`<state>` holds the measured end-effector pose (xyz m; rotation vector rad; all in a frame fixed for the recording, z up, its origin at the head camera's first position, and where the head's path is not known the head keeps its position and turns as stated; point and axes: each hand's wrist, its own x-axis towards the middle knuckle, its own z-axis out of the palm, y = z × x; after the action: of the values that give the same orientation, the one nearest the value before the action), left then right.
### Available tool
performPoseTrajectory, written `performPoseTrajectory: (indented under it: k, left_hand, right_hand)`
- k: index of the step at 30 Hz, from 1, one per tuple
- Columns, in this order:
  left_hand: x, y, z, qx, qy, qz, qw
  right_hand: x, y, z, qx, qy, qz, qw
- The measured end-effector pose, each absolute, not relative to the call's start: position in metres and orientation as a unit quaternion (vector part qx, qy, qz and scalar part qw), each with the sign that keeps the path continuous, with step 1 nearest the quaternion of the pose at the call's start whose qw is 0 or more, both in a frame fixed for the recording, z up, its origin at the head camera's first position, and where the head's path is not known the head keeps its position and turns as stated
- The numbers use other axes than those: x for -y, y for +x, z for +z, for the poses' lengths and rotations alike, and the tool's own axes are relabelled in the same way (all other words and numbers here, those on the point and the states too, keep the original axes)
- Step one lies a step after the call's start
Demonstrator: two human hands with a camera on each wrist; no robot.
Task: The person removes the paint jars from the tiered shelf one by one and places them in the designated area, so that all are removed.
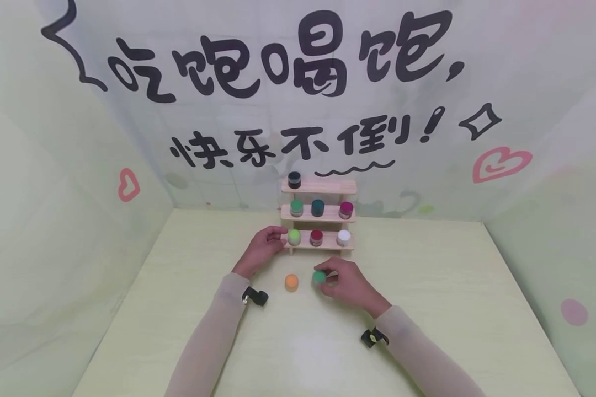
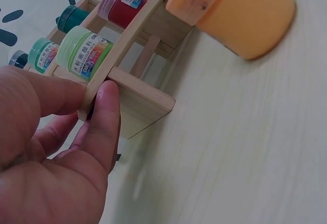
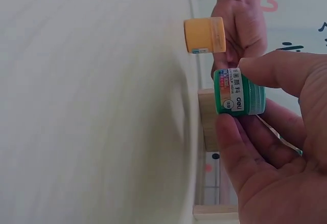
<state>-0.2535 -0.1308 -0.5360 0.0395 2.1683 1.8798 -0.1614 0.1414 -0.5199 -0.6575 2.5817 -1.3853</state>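
Note:
My left hand [image 1: 262,251] pinches the left end of the bottom step of a small three-step wooden display rack [image 1: 328,188], thumb and fingers on either side of the board in the left wrist view. In front of the rack, my right hand [image 1: 351,282] grips a green paint jar [image 3: 231,92] by its sides, between thumb and fingers. An orange paint jar [image 1: 291,283] stands on the table between the hands. Nearest to my left fingers, a light green jar [image 2: 84,53] sits on the bottom step, with a dark red jar [image 1: 316,237] and a white jar [image 1: 344,238] along from it.
On the middle step are a green jar [image 1: 296,208], a teal jar [image 1: 318,208] and a magenta jar [image 1: 346,210]. A black jar [image 1: 294,180] stands at the top step's left. Behind the table [image 1: 427,264] hangs a printed cloth backdrop [image 1: 298,121].

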Motion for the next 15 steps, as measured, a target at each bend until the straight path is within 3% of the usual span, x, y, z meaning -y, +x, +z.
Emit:
performPoseTrajectory:
  k: [15]
  left_hand:
    - [0.132, -0.253, -0.538, -0.743, 0.017, 0.656, 0.134]
  right_hand:
    - [-0.135, -0.16, -0.533, -0.876, -0.22, -0.42, 0.093]
